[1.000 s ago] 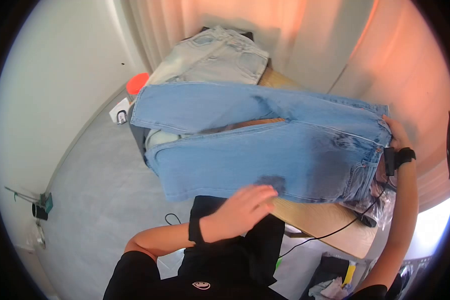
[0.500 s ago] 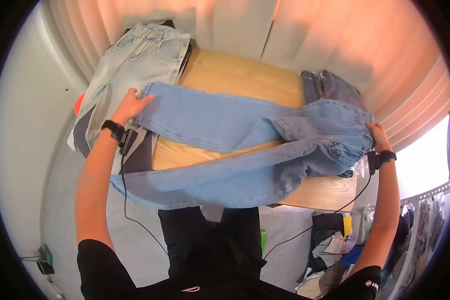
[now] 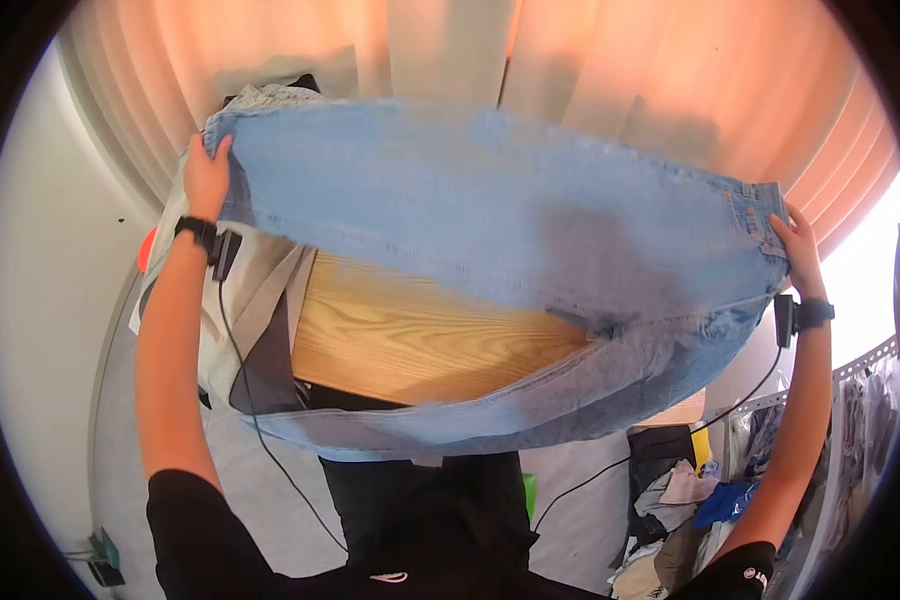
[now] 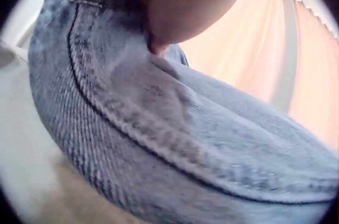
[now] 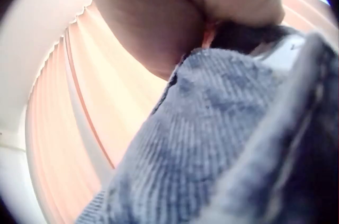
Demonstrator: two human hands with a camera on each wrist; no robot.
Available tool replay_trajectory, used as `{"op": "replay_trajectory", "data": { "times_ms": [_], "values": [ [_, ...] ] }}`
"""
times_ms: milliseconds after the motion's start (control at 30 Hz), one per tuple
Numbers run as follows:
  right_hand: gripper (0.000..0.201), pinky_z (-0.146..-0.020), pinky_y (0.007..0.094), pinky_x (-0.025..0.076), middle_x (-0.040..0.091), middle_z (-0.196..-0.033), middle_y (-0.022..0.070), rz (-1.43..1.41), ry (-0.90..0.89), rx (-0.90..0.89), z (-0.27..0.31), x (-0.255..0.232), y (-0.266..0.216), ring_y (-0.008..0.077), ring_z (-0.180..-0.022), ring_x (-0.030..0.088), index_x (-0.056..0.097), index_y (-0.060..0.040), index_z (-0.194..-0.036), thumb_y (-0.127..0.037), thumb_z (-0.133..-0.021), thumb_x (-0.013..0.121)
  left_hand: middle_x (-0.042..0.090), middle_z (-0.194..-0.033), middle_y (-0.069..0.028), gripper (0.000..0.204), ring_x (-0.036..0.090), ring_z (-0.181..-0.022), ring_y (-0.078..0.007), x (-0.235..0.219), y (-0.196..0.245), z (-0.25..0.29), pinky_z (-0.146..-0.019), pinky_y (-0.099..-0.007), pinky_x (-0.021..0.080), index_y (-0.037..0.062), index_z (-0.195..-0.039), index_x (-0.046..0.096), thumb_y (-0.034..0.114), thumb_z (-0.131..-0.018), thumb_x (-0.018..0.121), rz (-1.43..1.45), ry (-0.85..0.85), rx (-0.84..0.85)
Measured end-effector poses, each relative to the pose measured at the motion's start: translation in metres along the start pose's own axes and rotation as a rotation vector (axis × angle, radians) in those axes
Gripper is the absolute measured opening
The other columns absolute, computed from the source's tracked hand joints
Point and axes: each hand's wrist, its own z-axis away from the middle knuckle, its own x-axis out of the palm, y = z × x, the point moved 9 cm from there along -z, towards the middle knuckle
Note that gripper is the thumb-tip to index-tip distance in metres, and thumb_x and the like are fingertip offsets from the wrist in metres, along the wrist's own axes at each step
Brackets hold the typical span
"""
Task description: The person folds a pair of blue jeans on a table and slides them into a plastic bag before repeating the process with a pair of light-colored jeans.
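Note:
Blue jeans (image 3: 400, 190) stretch between both hands above the wooden table (image 3: 410, 340), blurred along the upper leg. My left hand (image 3: 207, 180) pinches the hem of the upper leg; in the left wrist view the hem's dark stitching (image 4: 127, 131) curves below the thumb. At the other end my right hand (image 3: 800, 250) grips the waistband, and the right wrist view shows bluish denim (image 5: 196, 107) bunched under its fingers. The lower leg (image 3: 470, 425) sags in a curve across the table's front edge, close to the person's black trousers.
Pale jeans (image 3: 185, 270) lie over the table's left end, partly covered by the lifted pair. Peach curtains (image 3: 610, 70) hang behind. Cables run from both wrist cameras. At the lower right, assorted clothes (image 3: 670, 500) lie beside a perforated metal rail (image 3: 860, 360).
The left hand first swung away from the body to the jeans' hem, then took hold of it. Both hands have since raised the jeans, with the upper leg moving up and away.

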Motion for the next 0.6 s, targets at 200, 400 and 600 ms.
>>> {"op": "replay_trajectory", "data": {
  "times_ms": [200, 400, 600],
  "values": [
    [0.05, -0.072, 0.0316, 0.055, 0.068, -0.1, 0.0137, 0.612, 0.266, -0.134, -0.063, -0.013, 0.131, 0.0202, -0.083, 0.067, 0.053, -0.0024, -0.128, -0.017, -0.084, 0.071, 0.061, -0.115, -0.0211, 0.051, 0.059, -0.107, -0.037, 0.035, -0.022, 0.028, -0.09, -0.0421, 0.048, 0.0039, -0.122, 0.05, 0.016, -0.079, 0.075, -0.032, -0.187, 0.148],
    [0.061, -0.091, 0.0366, 0.049, 0.052, -0.13, 0.0179, 0.445, 0.207, -0.048, 0.107, 0.001, 0.131, 0.0262, -0.116, 0.053, 0.043, -0.0065, -0.138, -0.012, -0.084, 0.07, 0.057, -0.091, -0.0031, 0.016, 0.054, -0.083, -0.0121, -0.117, 0.028, 0.209, -0.072, -0.0259, 0.044, 0.002, -0.097, 0.057, 0.009, -0.087, 0.066, 0.298, -0.769, -0.005],
    [0.061, -0.105, 0.0403, 0.038, 0.047, -0.138, 0.0177, 0.231, 0.082, 0.306, 0.191, 0.002, 0.213, 0.028, -0.127, 0.046, 0.038, -0.0076, -0.143, -0.019, -0.091, 0.066, 0.051, -0.13, -0.0165, 0.095, 0.054, -0.116, -0.0271, -0.192, -0.076, 0.465, -0.092, -0.0372, 0.049, 0.0054, -0.142, 0.037, 0.027, -0.065, 0.089, -0.011, -1.617, -0.775]
  ]
}}
